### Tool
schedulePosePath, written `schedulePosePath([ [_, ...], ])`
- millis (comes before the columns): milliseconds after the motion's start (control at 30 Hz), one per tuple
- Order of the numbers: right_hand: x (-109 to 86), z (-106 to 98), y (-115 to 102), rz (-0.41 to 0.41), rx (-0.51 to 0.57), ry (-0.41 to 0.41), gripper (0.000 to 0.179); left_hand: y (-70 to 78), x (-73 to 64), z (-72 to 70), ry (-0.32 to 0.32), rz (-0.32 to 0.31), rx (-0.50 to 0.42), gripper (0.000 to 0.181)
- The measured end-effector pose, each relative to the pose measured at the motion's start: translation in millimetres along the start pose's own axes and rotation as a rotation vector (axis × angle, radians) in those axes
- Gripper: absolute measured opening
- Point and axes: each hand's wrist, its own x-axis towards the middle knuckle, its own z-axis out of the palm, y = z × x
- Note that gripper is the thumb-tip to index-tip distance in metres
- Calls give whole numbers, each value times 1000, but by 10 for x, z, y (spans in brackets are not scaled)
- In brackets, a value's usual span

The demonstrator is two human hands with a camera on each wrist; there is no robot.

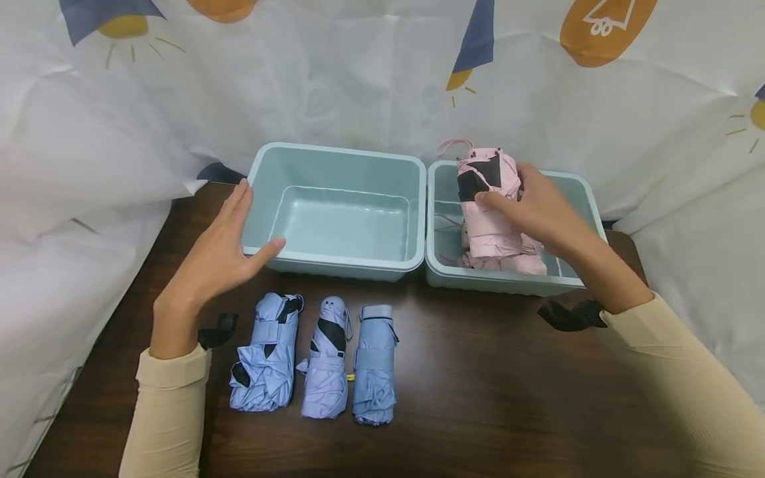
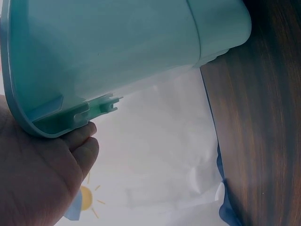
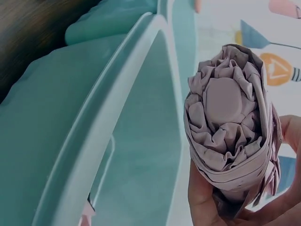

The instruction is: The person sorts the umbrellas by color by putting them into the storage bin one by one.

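My right hand (image 1: 540, 209) grips a pink folded umbrella (image 1: 493, 229) with black patches, above the right bin (image 1: 505, 282). In the right wrist view the umbrella's bunched end (image 3: 223, 101) faces the camera. Beneath it, more pink folded fabric (image 1: 526, 264) lies in that bin, partly hidden. At the left bin (image 1: 335, 259), my left hand (image 1: 218, 249) has its fingers extended along the left side and its thumb over the front corner. The left wrist view shows this hand (image 2: 42, 169) touching the bin's rim (image 2: 16, 110).
Three blue folded umbrellas lie on the dark wooden table (image 1: 478, 385) before the left bin: one with black patches (image 1: 271, 352), a periwinkle one (image 1: 327, 358) and a plain one (image 1: 374, 365). A white patterned cloth (image 1: 358, 79) hangs behind both bins.
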Motion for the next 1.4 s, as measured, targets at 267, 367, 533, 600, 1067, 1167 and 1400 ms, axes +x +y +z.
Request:
schedulePosePath([
  [267, 151, 88, 28, 7, -77, -27, 73, -5, 9, 12, -6, -5, -7, 104],
  [367, 200, 111, 24, -18, -97, -33, 65, -2, 5, 9, -7, -6, -8, 104],
  [533, 261, 138, -22, -39, -167, -61, 64, 3, -8, -10, -4, -10, -2, 103],
  [600, 279, 145, -46, -50, -200, -74, 63, 4, -11, -17, -1, -11, 1, 104],
  [1067, 383, 139, -236, -33, -318, -191, 55, -14, -6, -15, -10, -15, 10, 104],
  [1167, 406, 167, -263, -39, -341, -205, 46, -11, -8, -14, -17, -24, 14, 105],
  [1400, 399, 122, -278, -2, -258, -275, 54, 0, 3, -12, -17, -15, 9, 105],
])
